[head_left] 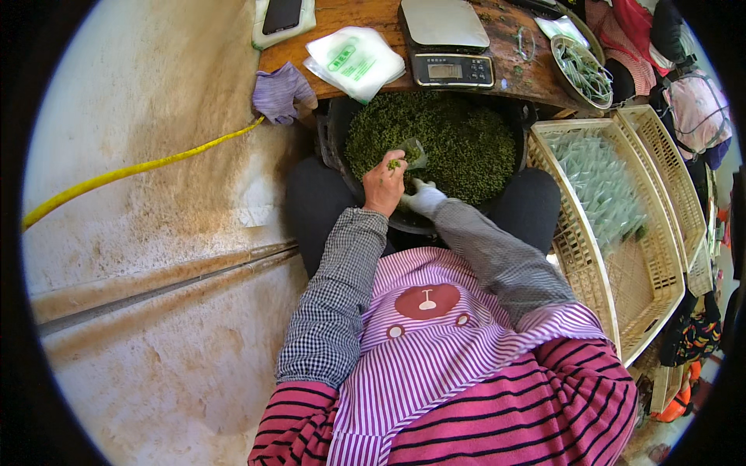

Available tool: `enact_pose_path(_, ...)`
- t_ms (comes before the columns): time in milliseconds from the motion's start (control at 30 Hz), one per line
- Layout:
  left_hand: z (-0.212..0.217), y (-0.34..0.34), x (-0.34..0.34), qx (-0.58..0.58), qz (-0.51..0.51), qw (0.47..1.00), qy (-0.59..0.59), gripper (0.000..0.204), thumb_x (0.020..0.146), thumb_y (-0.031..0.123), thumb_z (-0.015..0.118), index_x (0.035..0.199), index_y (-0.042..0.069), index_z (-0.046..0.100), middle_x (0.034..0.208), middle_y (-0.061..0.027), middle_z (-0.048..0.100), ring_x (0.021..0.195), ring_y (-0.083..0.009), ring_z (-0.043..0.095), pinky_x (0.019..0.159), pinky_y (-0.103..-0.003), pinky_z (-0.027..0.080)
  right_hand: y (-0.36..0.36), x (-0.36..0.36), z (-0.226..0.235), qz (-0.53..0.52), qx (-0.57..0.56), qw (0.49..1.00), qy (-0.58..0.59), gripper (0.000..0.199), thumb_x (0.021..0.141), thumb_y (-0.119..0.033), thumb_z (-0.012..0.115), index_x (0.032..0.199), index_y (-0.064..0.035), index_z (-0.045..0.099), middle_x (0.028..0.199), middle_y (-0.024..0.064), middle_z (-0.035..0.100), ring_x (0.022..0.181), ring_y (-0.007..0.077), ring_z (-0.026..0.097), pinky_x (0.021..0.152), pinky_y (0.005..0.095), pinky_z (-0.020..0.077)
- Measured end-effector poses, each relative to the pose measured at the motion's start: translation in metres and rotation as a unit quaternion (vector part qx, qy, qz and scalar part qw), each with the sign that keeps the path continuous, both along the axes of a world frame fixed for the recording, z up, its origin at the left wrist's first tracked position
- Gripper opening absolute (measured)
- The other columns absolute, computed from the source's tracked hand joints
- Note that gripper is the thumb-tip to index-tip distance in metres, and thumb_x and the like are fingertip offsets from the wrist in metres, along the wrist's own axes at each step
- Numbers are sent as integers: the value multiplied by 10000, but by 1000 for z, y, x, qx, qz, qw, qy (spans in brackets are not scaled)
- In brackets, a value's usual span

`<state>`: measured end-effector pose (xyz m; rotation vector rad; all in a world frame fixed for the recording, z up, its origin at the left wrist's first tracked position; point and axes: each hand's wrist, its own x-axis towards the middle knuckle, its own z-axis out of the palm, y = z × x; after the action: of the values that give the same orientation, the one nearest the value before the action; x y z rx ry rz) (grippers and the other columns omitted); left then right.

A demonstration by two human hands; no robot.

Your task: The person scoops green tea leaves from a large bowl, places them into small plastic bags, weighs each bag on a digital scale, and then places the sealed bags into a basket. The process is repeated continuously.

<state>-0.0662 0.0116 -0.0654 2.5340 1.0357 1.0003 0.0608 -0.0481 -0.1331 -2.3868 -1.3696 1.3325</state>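
Berries, small and green, nearly cover the opening of a dark, wide tub in the head view. The tub sits between the person's knees, up against the near edge of a wooden worktop. Over its near left part, the bare left hand is clamped on a small clear bag, with a few berries showing at its fingers. Just beside it, the right hand, in a whitish glove, reaches in over the tub's near side; its fingertips are partly hidden, so I cannot tell whether they are apart or together.

On the worktop, a scale stands at the middle of the near edge. Left of it, flat printed bags jut past that edge. A purple glove hangs at the near left corner, beside the end of a yellow hose. A dark phone lies toward the far left. Near the right end, a round basket holds pale strips. Right of the tub, a cream crate holds clear packets.
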Motion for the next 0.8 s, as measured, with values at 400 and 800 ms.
enact_pose_path(400,-24,-1,-3,-60,5,998,34,284,817,9,629,1089,72,583,1201,-45,574,671,-187,627,571,-324,551,-5,-14,38,-271,29,925,266,412,863,-209,564,1240,-63,488,983,137,616,832,227,584,709,394,486)
enact_pose_path(800,-15,-8,-6,-78,2,995,56,420,827,21,607,1236,83,534,1005,-103,656,666,-230,642,642,-359,552,12,35,144,-49,358,932,23,394,743,-142,631,1134,-111,594,1377,180,397,1251,364,407,1031,391,358)
